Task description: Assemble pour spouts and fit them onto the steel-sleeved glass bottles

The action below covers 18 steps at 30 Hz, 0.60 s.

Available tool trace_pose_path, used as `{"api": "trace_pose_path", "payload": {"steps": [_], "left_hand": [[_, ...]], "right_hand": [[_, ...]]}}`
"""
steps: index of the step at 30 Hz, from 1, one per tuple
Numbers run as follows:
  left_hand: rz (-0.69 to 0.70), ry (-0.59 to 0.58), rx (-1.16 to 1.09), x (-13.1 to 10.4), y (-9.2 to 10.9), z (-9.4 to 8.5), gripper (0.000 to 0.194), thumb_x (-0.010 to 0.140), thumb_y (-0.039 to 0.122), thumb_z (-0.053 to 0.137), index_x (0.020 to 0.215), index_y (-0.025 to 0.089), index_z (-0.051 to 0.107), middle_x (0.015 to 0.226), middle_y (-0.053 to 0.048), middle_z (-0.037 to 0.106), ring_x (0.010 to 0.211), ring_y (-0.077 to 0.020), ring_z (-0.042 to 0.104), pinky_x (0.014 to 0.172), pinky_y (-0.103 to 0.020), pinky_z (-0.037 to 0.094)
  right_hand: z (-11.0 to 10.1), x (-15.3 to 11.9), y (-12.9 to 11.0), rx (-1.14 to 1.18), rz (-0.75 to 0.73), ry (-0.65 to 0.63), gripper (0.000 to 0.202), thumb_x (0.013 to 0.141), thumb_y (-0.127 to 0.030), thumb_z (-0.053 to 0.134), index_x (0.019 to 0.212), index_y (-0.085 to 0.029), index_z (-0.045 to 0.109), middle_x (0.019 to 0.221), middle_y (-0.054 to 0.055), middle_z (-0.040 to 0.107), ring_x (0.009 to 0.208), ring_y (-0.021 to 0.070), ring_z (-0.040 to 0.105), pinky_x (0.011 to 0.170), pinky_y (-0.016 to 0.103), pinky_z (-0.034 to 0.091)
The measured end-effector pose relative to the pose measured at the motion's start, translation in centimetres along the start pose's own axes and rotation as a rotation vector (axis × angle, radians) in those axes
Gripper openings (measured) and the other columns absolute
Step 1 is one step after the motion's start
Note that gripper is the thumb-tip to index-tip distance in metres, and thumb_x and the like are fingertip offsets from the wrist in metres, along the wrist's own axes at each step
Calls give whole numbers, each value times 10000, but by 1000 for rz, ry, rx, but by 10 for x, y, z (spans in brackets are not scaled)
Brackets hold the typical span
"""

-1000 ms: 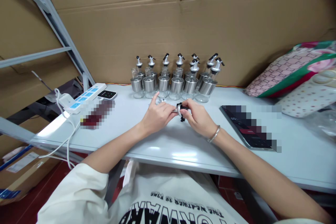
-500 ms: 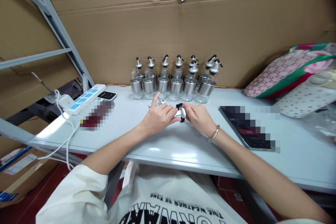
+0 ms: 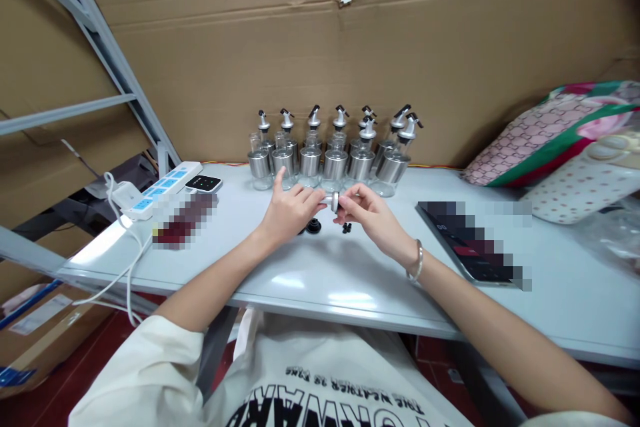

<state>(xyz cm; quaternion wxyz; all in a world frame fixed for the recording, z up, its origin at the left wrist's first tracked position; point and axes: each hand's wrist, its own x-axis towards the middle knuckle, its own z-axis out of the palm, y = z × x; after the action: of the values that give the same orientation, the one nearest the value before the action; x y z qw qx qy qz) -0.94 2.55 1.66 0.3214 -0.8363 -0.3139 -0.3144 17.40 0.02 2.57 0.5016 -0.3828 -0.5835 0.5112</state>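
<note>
Between my hands is a small silver pourer top (image 3: 335, 201), lying sideways. My left hand (image 3: 291, 208) pinches its narrow end, with the index finger raised. The fingers of my right hand (image 3: 367, 213) close on its wide end. Below my hands, small black parts (image 3: 313, 226) lie on the white table, and a cluster of tiny black pieces (image 3: 347, 228) lies to their right. Behind stand two rows of glass bottles with steel bands (image 3: 335, 164); several carry silver pourers with black flip caps (image 3: 341, 117), and others in the front row have bare necks.
On the left of the table (image 3: 280, 287) are a white power strip (image 3: 165, 188), a small black-topped device (image 3: 204, 183) and cables. A tablet (image 3: 465, 243) lies at the right, near a patterned bag (image 3: 530, 140) and clear plastic. Cardboard (image 3: 300, 47) stands behind the bottles.
Both hands have moved slightly apart, and my left hand has shifted left. Black parts now show on the table below them, and the black pieces around the pourer top are no longer there.
</note>
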Motion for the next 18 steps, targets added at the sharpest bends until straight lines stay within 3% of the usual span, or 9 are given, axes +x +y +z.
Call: {"api": "trace_pose_path", "payload": {"steps": [5,9,11,13,15,18], "left_hand": [[11,-21,-43,0,-1,-4,252,971,297,370,947,181,592,670,26,652,666,-128,584,1096,-533,216],[-38,-149,-86,6,3,-12,291,962,377,368,979,199,597,739,0,679,730,-155,611,1102,-561,160],[-155,-266,-67,5,3,-21,341,950,436,365,980,188,596,788,-31,692,778,-188,629,1089,-581,146],[-363,-431,0,-5,-2,-34,414,941,482,340,964,156,594,794,-72,698,783,-225,646,1055,-571,206],[-589,-655,106,-26,-13,-49,488,933,500,309,966,109,599,730,-117,694,719,-270,658,967,-555,308],[-801,-912,247,-65,-38,-67,518,911,481,307,989,71,613,806,-204,694,828,-378,652,915,-647,273]], "right_hand": [[-1,1,3,13,-39,-18,366,705,-505,677,830,-199,519,639,-31,590,604,122,570,663,309,475],[-3,1,3,-51,-40,-6,314,746,-475,635,820,-190,526,602,-32,574,564,117,536,608,287,430],[-5,3,4,-77,-56,14,301,750,-468,625,794,-191,516,572,-40,559,536,110,518,584,278,409],[-8,5,4,-81,-76,47,302,737,-464,633,773,-192,507,562,-46,549,523,106,512,580,275,405],[-11,7,4,-87,-82,77,302,720,-454,646,764,-190,507,567,-46,550,517,104,514,578,274,404],[-12,9,5,-108,-81,90,289,714,-435,645,759,-184,509,563,-46,552,504,101,513,564,270,397]]}}
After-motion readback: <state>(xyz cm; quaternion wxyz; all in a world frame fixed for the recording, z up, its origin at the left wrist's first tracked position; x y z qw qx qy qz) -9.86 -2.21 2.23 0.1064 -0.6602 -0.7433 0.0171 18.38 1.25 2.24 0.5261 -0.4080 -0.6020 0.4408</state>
